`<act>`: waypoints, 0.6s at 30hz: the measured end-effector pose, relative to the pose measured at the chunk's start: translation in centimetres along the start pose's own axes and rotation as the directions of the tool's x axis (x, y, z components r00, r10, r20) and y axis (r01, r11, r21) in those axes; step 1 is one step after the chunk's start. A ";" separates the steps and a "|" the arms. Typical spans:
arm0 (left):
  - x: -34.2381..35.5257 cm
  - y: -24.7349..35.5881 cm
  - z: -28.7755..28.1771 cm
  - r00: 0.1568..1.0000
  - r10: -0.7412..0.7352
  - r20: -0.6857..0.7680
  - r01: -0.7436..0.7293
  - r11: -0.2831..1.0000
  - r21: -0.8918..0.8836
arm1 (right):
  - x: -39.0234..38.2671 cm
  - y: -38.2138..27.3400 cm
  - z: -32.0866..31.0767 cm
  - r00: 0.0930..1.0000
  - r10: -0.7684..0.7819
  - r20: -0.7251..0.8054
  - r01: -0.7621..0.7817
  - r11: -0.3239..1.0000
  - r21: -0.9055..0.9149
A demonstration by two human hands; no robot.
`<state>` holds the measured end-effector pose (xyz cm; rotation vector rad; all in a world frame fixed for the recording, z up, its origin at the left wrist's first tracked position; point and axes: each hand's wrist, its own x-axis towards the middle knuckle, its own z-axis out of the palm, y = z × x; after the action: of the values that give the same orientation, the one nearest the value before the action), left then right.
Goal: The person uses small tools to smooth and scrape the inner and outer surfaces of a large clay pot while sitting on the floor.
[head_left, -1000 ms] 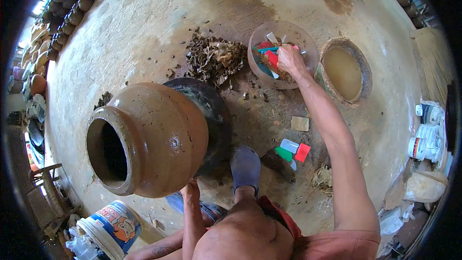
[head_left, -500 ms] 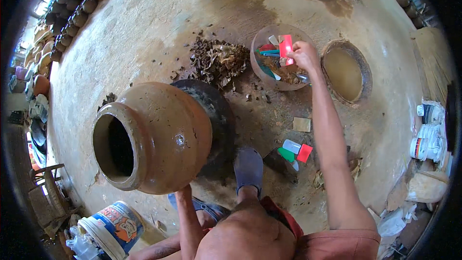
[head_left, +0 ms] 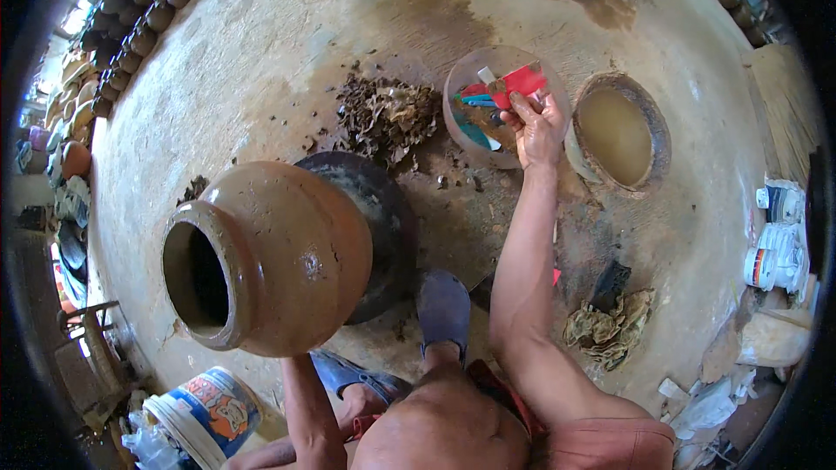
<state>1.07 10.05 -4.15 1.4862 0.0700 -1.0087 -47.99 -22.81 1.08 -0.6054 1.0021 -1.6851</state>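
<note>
Over the round plastic basin (head_left: 557, 78), my right hand (head_left: 533, 129) pinches a thin flat red plastic piece (head_left: 526, 80) between thumb and fingers. Below it in the basin are a white strip (head_left: 487, 75), a blue-handled tool (head_left: 479, 100) and brown wet residue. A large clay pot (head_left: 300, 244) lies tilted at the left, its dark mouth facing left, against a dark round base (head_left: 387, 226). My left forearm (head_left: 312, 409) reaches up to the pot's underside. The pot hides my left hand and its fingers.
Right of the basin stands a tub of cloudy water (head_left: 615, 135). A heap of dry leaves (head_left: 396, 117) lies left of the basin. A blue and white bucket (head_left: 209, 413) stands at lower left, crumpled leaves (head_left: 610, 326) lie right of my arm, and small pots (head_left: 131, 35) line the upper-left wall.
My right hand has turned palm up, with its wrist lower and the red piece tilted differently. My right forearm has swung left and covers the coloured pieces on the floor.
</note>
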 end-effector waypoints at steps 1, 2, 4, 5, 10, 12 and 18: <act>-0.3 0.1 -0.2 1.000 -0.003 -0.003 0.003 1.000 0.005 | -0.6 0.3 0.5 1.000 0.006 0.022 -0.007 0.999 0.042; -0.5 0.1 -0.1 1.000 -0.010 -0.001 0.010 1.000 0.013 | -1.6 0.8 1.0 0.999 0.022 0.041 -0.025 0.996 0.090; -0.8 -0.3 0.6 0.999 -0.034 0.004 0.034 0.999 0.018 | -3.4 0.6 3.2 0.999 0.037 0.034 -0.040 0.994 0.106; -0.9 -0.6 1.2 0.999 -0.045 0.012 0.045 0.999 0.025 | -4.4 0.2 4.2 0.992 0.031 0.122 -0.030 0.999 -0.017; -1.8 -1.3 1.9 0.996 -0.089 0.026 0.088 0.994 0.058 | -11.2 5.9 8.0 0.880 0.111 0.462 0.234 0.744 -0.625; -2.2 -1.3 2.0 0.995 -0.095 0.022 0.093 0.993 0.077 | -13.2 8.1 9.0 0.840 0.271 0.470 0.255 0.568 -0.782; -1.7 -1.0 3.8 0.995 -0.089 0.048 0.082 0.987 0.142 | -15.3 10.7 8.8 0.762 0.270 0.588 0.330 0.619 -0.713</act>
<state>-2.55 7.95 -3.29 1.5932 0.0246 -1.1418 -30.40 -12.50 -2.18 -1.6922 1.1625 -0.8010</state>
